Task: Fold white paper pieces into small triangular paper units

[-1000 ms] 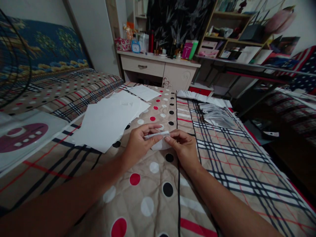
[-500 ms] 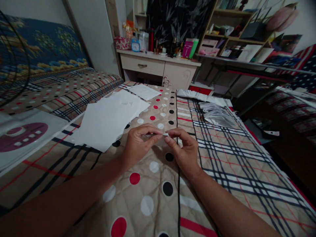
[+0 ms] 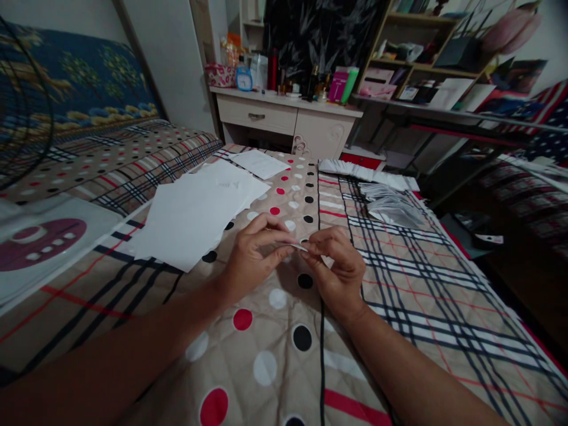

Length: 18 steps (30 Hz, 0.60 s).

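You have a beige quilted bedspread (image 3: 266, 337), with dots and plaid bands, spread in front of you, and an off-white wooden dresser (image 3: 257, 115) beyond it. On your left lies an overlapping pile of blank-looking white paper sheets (image 3: 190, 213), with a glossy plastic-looking package (image 3: 97, 219) nearer the left edge. Over on the right, a row of folded white pieces (image 3: 368, 173) lies beyond a fanned stack of thin, greyish-white pieces (image 3: 393, 210).

What has just changed is at your hands. Your right hand (image 3: 339, 272) has shifted slightly outward, its fingers more curled, while the fingers of your left hand (image 3: 248, 254) have risen a little. Both have thumb and fingers pinched on the small, thin white piece (image 3: 298, 246), which sits between them above the dots. It now shows as a narrow sliver, where a broader face was visible earlier. That looks like fine fingertip handling, with the piece still under control; its fold or opening is too small to tell.

As for writing, you can read no brand anywhere. The package carries a purple rounded print with white shapes, the top sheet has faint grey marks, and the upright magenta box (image 3: 338, 86) on the dresser has lettering too blurred to make out.
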### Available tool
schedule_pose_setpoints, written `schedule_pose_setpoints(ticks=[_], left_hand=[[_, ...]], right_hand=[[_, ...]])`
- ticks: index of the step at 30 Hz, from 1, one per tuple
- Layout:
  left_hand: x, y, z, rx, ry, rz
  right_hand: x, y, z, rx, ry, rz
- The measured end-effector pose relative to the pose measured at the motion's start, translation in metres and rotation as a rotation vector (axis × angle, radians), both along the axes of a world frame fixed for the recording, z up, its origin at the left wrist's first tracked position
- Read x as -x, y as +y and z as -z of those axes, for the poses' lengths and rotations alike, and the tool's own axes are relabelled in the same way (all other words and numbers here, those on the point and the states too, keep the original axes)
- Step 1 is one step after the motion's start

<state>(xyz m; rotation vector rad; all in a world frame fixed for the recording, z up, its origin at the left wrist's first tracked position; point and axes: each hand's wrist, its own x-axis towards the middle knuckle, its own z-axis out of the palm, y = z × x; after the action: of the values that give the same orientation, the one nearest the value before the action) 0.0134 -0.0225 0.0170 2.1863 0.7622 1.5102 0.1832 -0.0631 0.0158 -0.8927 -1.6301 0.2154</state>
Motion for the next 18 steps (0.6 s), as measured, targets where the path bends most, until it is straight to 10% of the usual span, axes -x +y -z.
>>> schedule_pose_setpoints(ticks=[12, 18], left_hand=[[0.012, 0.010, 0.005, -0.286, 0.156, -0.074], [0.015, 0.014, 0.005, -0.180, 0.116, -0.046]], right_hand=[[0.001, 0.003, 0.004, 0.059, -0.023, -0.039], [-0.014, 0.011, 0.006, 0.084, -0.068, -0.181]])
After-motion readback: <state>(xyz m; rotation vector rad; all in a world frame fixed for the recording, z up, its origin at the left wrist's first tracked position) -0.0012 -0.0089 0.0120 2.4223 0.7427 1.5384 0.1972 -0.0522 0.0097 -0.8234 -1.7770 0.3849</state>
